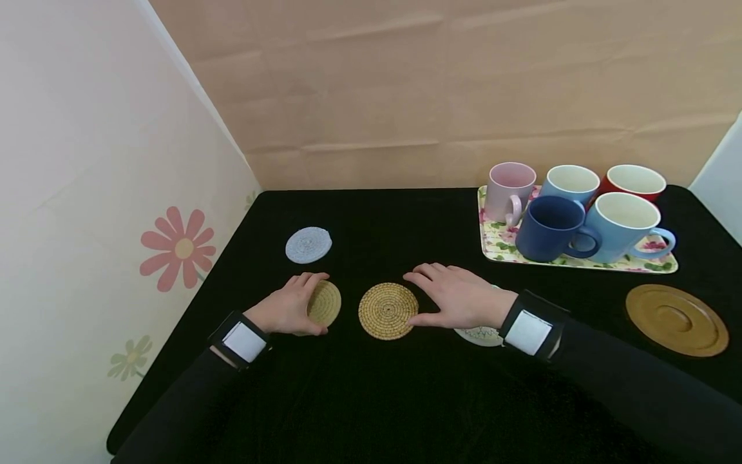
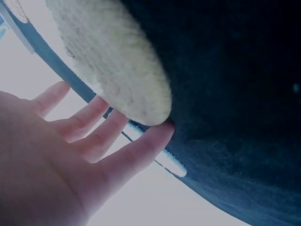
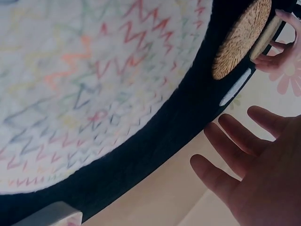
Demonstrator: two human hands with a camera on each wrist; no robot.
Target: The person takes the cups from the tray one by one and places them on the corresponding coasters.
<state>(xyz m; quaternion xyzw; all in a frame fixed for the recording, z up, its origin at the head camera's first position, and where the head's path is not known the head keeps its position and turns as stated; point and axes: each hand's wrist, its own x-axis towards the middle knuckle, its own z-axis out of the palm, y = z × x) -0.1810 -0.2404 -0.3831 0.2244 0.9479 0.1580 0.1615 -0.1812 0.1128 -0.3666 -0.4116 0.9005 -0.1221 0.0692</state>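
In the head view, my left hand spans a small round beige coaster, thumb and forefinger at opposite edges. The left wrist view shows fingertips against the rim of that pale coaster; the thumb is out of that view. To its right lies a larger woven straw coaster. My right hand hovers by the straw coaster's right side, fingers spread, holding nothing. Beneath the right wrist is a white coaster with coloured zigzags, mostly hidden in the head view.
A pale blue-white coaster lies farther back on the left of the black cloth. At the back right, a floral tray bears several mugs, including a dark blue mug. A round brown wooden lid-like disc is at far right.
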